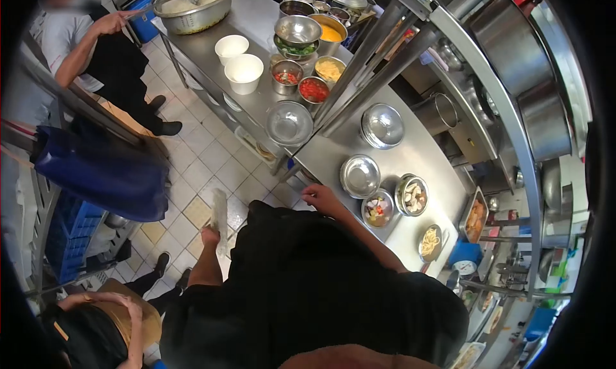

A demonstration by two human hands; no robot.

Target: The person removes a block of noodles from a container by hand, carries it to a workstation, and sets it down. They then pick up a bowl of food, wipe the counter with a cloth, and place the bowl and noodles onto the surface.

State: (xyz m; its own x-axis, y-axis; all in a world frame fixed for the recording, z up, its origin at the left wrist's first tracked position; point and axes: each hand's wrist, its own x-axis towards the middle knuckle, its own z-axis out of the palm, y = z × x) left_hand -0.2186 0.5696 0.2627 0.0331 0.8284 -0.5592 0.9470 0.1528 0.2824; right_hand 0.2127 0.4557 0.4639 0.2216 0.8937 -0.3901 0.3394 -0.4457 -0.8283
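My left hand (210, 235) is closed round a long whitish, translucent plastic-looking bundle (220, 215), held upright over the tiled floor; its exact kind does not show. At the edge of the steel counter (321, 156), my right hand (314, 196) has its fingers curled in, and what they hold, if anything, is hidden. Nearest to that hand are a stack of metal bowls (360, 176) and a bowl of mixed chopped food (377, 208). Beyond these stand a bowl of pale chunks (414, 197) and a bowl of noodle-like strips (430, 242).
Two white tubs (244, 74), a large rice pan (196, 13) and red chopped food (314, 90) stand on the far counter. Steel posts (359, 67) rise between the counters. One person (109, 54) stands at far left, another (96, 324) at lower left. Dark blue plastic (102, 170) hangs at left.
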